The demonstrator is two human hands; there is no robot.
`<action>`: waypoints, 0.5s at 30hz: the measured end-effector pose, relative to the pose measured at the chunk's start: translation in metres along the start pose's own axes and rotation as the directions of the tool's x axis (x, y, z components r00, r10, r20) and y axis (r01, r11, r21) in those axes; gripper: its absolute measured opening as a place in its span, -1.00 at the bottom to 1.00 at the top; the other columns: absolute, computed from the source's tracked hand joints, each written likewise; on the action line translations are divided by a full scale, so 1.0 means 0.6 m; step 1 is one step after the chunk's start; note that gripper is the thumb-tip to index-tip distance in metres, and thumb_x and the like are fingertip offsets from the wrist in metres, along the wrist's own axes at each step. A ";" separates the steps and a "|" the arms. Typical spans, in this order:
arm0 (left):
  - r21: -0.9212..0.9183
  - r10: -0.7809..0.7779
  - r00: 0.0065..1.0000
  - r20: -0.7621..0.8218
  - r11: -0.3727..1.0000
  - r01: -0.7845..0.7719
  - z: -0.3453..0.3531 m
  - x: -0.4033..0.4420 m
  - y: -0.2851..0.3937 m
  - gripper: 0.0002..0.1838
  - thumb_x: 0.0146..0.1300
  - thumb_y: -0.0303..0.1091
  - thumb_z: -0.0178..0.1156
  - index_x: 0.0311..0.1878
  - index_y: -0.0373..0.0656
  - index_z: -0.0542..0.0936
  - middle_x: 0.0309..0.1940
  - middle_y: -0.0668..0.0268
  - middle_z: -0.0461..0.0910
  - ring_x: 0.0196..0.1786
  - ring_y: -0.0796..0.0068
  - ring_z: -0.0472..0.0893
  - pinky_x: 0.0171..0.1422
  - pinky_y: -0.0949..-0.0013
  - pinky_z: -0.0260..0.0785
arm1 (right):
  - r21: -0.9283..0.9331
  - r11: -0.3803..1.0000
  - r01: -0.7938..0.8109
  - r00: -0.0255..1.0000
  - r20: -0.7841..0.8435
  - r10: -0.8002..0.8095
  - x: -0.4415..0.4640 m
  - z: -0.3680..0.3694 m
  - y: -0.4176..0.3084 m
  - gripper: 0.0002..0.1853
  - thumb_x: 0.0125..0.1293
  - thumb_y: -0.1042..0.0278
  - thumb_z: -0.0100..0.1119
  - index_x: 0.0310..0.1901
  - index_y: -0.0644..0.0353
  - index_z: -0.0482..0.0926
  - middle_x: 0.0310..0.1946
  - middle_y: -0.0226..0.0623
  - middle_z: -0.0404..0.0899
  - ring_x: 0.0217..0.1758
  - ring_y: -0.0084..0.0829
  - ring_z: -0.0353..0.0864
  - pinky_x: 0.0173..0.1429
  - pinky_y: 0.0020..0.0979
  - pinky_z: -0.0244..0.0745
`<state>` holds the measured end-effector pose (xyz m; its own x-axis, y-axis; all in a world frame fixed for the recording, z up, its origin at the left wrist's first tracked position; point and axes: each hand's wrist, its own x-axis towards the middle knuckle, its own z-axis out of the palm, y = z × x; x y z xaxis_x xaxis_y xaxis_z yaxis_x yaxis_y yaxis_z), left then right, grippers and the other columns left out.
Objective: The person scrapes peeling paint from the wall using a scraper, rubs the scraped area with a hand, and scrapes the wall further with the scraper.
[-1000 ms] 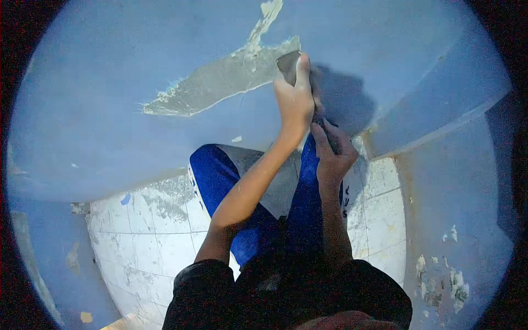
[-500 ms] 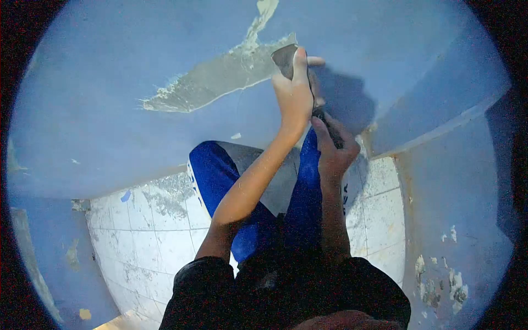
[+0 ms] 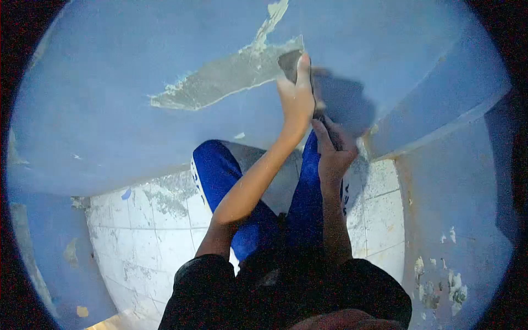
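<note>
My left hand is closed around a scraper, its thumb lying along the dark grey blade. My right hand grips the scraper's dark handle lower down. The blade lies at the right end of a bare grey patch on the blue wall. Ragged pale paint edges border this patch, and a narrow strip of peeled paint runs upward from it. The far fingers of my left hand are partly hidden behind the tool.
My bent knees in blue trousers are close to the wall. White floor tiles, stained grey in places, lie beneath me. Another wall section with chipped paint stands on the right, past a corner edge.
The blade and my left hand are slightly lower against the bare patch. A left-hand finger that stuck out to the right is less visible. The view has shifted a little.
</note>
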<state>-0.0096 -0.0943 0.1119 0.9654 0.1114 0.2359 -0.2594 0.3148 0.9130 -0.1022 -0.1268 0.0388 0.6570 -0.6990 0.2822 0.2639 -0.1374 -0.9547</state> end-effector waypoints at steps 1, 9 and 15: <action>0.007 0.106 0.994 0.038 0.994 -0.106 -0.001 0.011 -0.004 -0.44 0.35 0.08 0.02 -0.52 -0.26 0.59 -0.74 0.41 0.37 -0.70 0.63 0.34 -0.62 0.50 0.15 | -0.026 0.999 0.029 0.999 0.015 -0.029 0.001 -0.001 0.003 -0.78 0.15 0.45 0.37 -0.17 0.32 0.67 -0.52 -0.47 0.57 -0.54 -0.76 0.38 -0.50 -0.62 0.25; 0.004 0.068 0.989 0.132 0.998 -0.069 -0.018 -0.003 -0.018 -0.41 0.37 0.10 -0.01 -0.56 -0.24 0.59 -0.77 0.46 0.33 -0.73 0.64 0.31 -0.62 0.50 0.13 | 0.035 0.999 0.024 1.000 -0.014 -0.023 0.002 0.004 0.012 -0.80 0.16 0.44 0.36 -0.19 0.32 0.67 -0.55 -0.50 0.54 -0.57 -0.75 0.32 -0.50 -0.63 0.20; -0.008 0.048 0.989 0.143 0.999 -0.048 -0.018 -0.001 -0.007 -0.43 0.36 0.07 0.02 -0.58 -0.25 0.55 -0.79 0.42 0.37 -0.76 0.65 0.30 -0.67 0.51 0.10 | 0.042 0.999 -0.032 0.999 -0.031 0.033 -0.012 0.002 -0.007 -0.80 0.16 0.44 0.36 -0.20 0.34 0.66 -0.55 -0.51 0.53 -0.56 -0.75 0.33 -0.47 -0.63 0.23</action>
<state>-0.0094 -0.0855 0.1043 0.9457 -0.0094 0.3250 -0.3055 0.3162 0.8982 -0.1073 -0.1202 0.0409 0.6435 -0.7243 0.2475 0.2725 -0.0854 -0.9584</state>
